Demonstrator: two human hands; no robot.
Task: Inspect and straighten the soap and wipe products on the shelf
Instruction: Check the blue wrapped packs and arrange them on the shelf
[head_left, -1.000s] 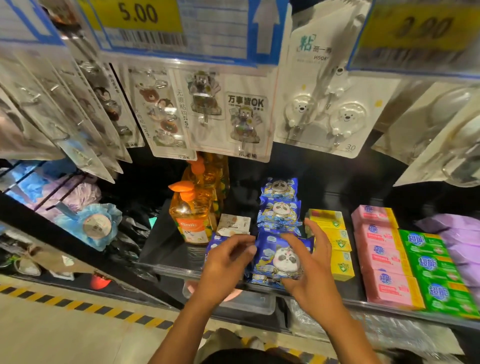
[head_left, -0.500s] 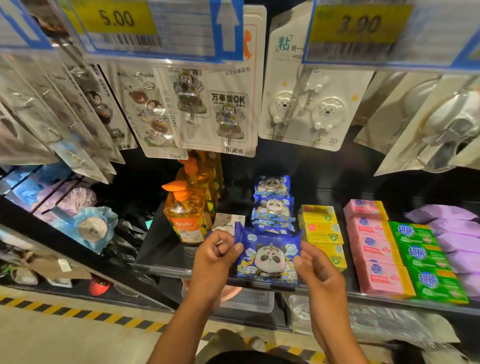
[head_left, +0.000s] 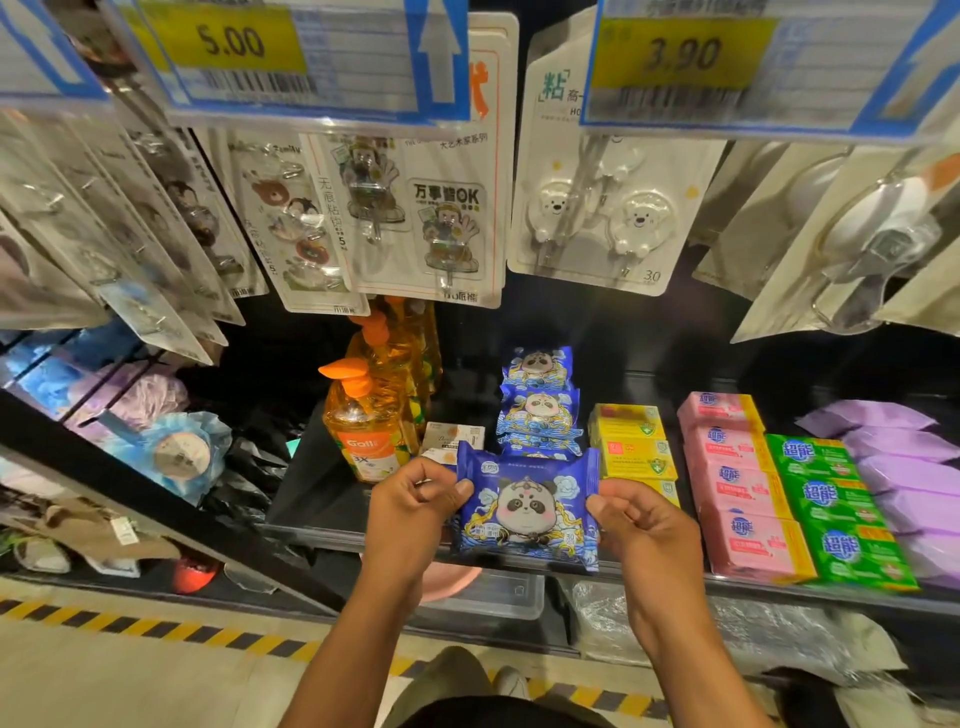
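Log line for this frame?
phase: inspect | left hand: pinches panda wipe pack left edge | right hand: pinches right edge | pack: label facing camera

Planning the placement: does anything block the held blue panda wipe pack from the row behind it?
Nothing visible does, though the blue panda wipe pack itself hides the spot in front of the matching row.
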